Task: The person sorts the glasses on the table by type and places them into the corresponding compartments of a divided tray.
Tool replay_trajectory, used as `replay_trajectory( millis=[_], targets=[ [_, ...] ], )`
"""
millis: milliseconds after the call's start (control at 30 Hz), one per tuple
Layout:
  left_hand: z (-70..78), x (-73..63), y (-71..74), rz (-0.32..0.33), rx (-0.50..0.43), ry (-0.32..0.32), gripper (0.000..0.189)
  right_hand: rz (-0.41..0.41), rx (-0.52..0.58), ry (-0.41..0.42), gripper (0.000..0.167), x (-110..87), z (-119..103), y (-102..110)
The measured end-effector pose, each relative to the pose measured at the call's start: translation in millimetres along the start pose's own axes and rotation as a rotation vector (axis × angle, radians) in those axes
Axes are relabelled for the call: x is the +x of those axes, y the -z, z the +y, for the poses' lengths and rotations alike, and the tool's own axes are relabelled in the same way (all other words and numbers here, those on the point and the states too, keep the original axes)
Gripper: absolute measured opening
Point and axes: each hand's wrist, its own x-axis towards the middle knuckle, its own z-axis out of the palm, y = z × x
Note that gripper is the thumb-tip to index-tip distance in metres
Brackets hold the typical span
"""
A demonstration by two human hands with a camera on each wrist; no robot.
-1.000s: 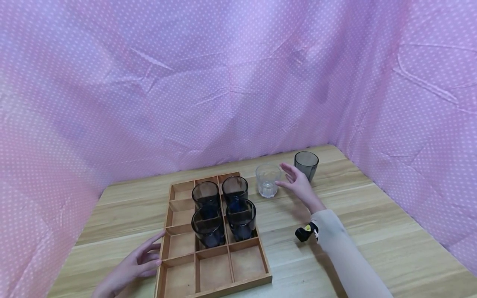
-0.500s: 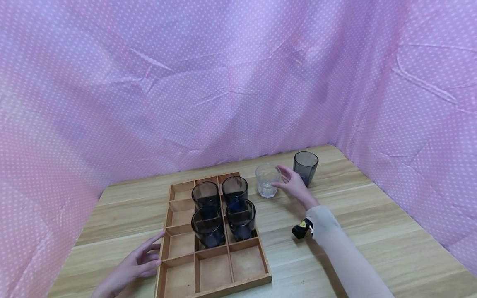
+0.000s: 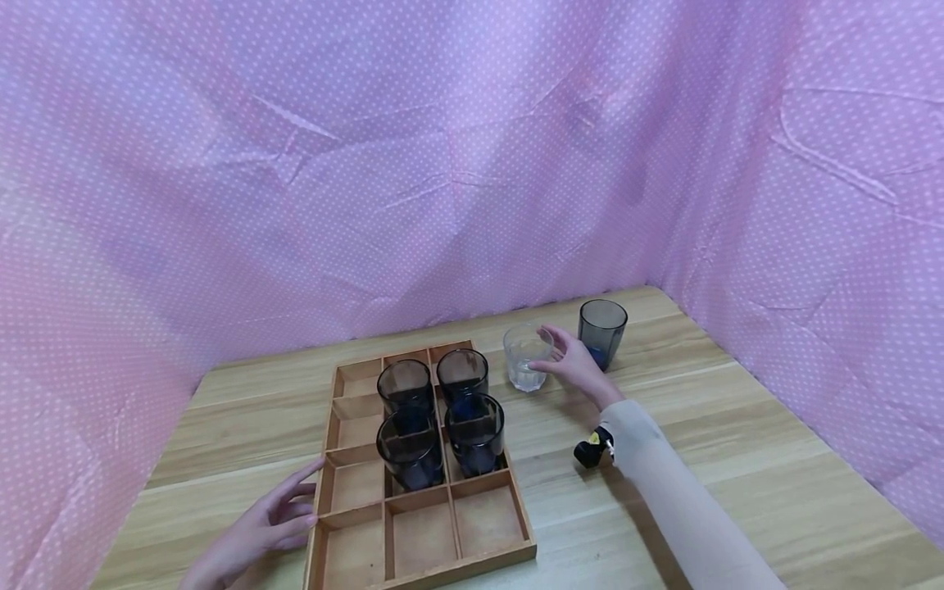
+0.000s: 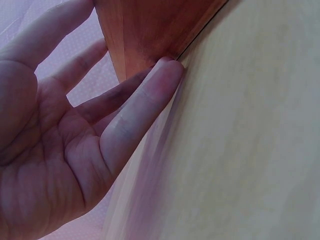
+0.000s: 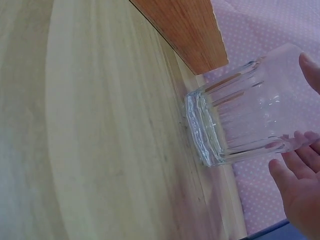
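My right hand (image 3: pixel 578 369) is around the right side of a clear glass tumbler (image 3: pixel 522 373). The thumb lies in front of the tumbler and the fingers reach behind its rim. In the right wrist view the tumbler (image 5: pixel 250 110) sits on the table, with bent fingertips close to its wall and rim. At the left, my left hand (image 3: pixel 254 524) rests its fingertips against the long side of a wooden compartment tray (image 3: pixel 459 567); the left wrist view shows the thumb low at the tray's side (image 4: pixel 155 30). Several dark grey glasses, one of them nearest the front (image 3: pixel 413 467), stand in the tray.
Another grey glass (image 3: pixel 601 328) stands right behind my right hand, near the table's back edge. Pink dotted cloth (image 3: pixel 442 205) hangs around the back and sides. The wood-grain table (image 3: pixel 701 459) extends right of the tray.
My right hand has moved a little left, its thumb and fingers coming further around the clear tumbler. My left hand, the tray and the glasses stay where they were.
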Motion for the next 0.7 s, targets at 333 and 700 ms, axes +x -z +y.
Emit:
replay_trajectory(
  millis=[333, 700],
  targets=[
    [-0.1, 0.1, -0.8, 0.001, 0.003, -0.008, 0.076, 0.079, -0.086, -0.049, 0.084, -4.7, -6, -2],
    [0.7, -0.2, -0.1, -0.019, -0.017, -0.030, 0.074, 0.093, -0.011, -0.064, 0.080, -15.7, -8, -2]
  ],
)
